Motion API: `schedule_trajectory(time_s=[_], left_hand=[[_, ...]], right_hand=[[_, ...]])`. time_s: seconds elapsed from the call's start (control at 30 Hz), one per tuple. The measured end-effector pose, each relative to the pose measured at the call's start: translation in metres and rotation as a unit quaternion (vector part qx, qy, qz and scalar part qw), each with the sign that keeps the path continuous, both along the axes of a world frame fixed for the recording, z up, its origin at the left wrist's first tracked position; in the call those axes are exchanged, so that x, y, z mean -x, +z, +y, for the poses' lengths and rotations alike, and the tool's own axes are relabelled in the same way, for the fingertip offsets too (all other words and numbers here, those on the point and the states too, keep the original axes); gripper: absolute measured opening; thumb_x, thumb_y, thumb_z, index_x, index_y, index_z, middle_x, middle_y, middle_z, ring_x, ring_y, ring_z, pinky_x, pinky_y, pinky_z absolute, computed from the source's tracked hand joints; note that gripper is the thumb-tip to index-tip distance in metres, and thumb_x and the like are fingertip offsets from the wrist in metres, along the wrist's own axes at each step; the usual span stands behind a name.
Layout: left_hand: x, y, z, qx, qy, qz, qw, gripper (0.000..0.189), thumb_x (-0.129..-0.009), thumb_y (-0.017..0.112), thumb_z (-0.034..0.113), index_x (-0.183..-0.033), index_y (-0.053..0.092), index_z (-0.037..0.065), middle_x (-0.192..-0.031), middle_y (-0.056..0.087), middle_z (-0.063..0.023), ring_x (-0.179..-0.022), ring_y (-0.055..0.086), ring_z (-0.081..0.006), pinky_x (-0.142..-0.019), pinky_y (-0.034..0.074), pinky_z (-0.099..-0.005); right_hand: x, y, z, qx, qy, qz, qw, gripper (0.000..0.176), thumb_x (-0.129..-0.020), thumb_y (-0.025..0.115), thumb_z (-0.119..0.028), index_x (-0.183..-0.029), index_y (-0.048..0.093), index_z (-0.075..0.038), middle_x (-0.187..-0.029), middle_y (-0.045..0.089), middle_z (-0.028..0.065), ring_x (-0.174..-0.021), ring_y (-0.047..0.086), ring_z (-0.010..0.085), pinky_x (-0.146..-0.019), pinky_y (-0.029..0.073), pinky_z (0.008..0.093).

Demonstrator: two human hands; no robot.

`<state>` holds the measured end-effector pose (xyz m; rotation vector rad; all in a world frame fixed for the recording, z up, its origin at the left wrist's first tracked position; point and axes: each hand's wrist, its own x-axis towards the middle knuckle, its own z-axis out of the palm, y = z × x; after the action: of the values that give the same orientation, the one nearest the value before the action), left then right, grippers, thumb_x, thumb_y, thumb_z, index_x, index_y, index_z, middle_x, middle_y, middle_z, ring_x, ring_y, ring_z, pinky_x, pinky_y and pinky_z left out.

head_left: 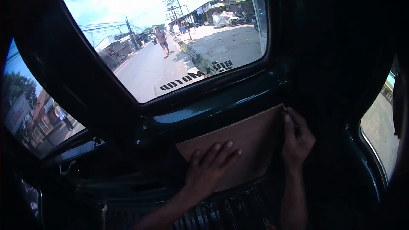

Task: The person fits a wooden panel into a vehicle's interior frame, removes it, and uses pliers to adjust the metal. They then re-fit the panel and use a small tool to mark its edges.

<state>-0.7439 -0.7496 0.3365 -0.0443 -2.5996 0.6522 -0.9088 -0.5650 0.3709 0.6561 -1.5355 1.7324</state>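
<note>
Board (251, 134): brown, flat, thin-edged; lying below the big window, in the middle and right of centre, its upper edge slanting up towards the right, its lower edge sitting just above the ribbed panel.
Left window (42, 115): showing trees, a red-roofed building and a person (62, 114) standing outside.
Hook (66, 168): small, bent, hanging below the left window's frame.
Big window (140, 76): showing a sunlit road, overhead wires and a walker (162, 40); parked motorbikes (238, 18) standing at the right by the shopfronts.
Lettering (196, 75): dark, reading in mirror image, running along the window's lower edge.
Sill (204, 112): dark, glossy, reflecting light between the big window and the board.
Left hand (208, 171): open, fingers slightly spreading, resting on the board's left part; not closing round anything.
Ribbed panel (213, 215): dark, running beneath the board and the left hand.
Right hand (299, 138): closing in a pinch, thumb and fingers holding the board's upper right corner.
Right window (379, 123): narrow, curving, showing pale ground outside.
</note>
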Motion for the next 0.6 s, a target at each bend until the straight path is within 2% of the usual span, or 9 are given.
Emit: schedule_trajectory(time_s=[0.07, 0.27, 0.43, 0.53, 0.6], left_hand=[[-0.0002, -0.0031, -0.0043, 0.025, -0.021, 0.024, 0.999, 0.067, -0.086, 0.066, 0.026, -0.149, 0.045, 0.037, -0.156, 0.034, -0.0045, -0.143, 0.026, -0.0283, -0.106, 0.026, -0.0612], [-0.0021, -0.0044, -0.0057, 0.02, -0.019, 0.033, 0.999, 0.063, -0.09, 0.06, 0.026, -0.149, 0.043, 0.039, -0.155, 0.035, -0.0008, -0.143, 0.027, -0.024, -0.108, 0.026, -0.0585], [-0.004, -0.0045, -0.0082, 0.032, -0.013, 0.04, 0.999, 0.062, -0.09, 0.059, 0.026, -0.149, 0.044, 0.04, -0.155, 0.036, 0.0003, -0.143, 0.027, -0.0233, -0.108, 0.026, -0.0575], [-0.0023, -0.0063, -0.0041, 0.055, -0.002, 0.046, 0.997, 0.061, -0.089, 0.061, 0.028, -0.147, 0.047, 0.04, -0.155, 0.036, 0.0002, -0.143, 0.026, -0.0242, -0.109, 0.025, -0.058], [-0.0036, -0.0056, -0.005, 0.069, -0.007, 0.045, 0.997, 0.06, -0.089, 0.063, 0.03, -0.146, 0.048, 0.041, -0.156, 0.036, -0.0001, -0.144, 0.026, -0.0252, -0.11, 0.024, -0.059]], right_hand=[[-0.002, -0.003, -0.0032, -0.007, -0.003, 0.009, 1.0, 0.02, -0.092, 0.066, 0.003, -0.111, 0.072, 0.001, -0.103, 0.074, 0.0123, -0.096, 0.07, 0.0161, -0.084, 0.055, 0.0277], [-0.003, -0.0068, -0.0052, 0.008, -0.003, -0.012, 1.0, 0.019, -0.093, 0.065, 0.002, -0.11, 0.072, 0.002, -0.104, 0.074, 0.013, -0.098, 0.07, 0.0166, -0.086, 0.055, 0.0281], [-0.0051, -0.0059, -0.0052, 0.031, 0.035, -0.052, 0.998, 0.017, -0.094, 0.065, 0.0, -0.11, 0.072, 0.002, -0.105, 0.074, 0.0134, -0.098, 0.07, 0.0177, -0.086, 0.056, 0.0289], [-0.0063, -0.0061, -0.0019, -0.016, 0.027, -0.011, 0.999, 0.018, -0.094, 0.065, 0.0, -0.11, 0.072, 0.002, -0.104, 0.074, 0.0134, -0.097, 0.071, 0.0182, -0.086, 0.056, 0.0286], [-0.0031, -0.006, -0.004, 0.018, 0.036, -0.026, 0.999, 0.018, -0.093, 0.066, 0.0, -0.11, 0.072, 0.002, -0.103, 0.074, 0.0135, -0.096, 0.071, 0.018, -0.084, 0.056, 0.0282]])
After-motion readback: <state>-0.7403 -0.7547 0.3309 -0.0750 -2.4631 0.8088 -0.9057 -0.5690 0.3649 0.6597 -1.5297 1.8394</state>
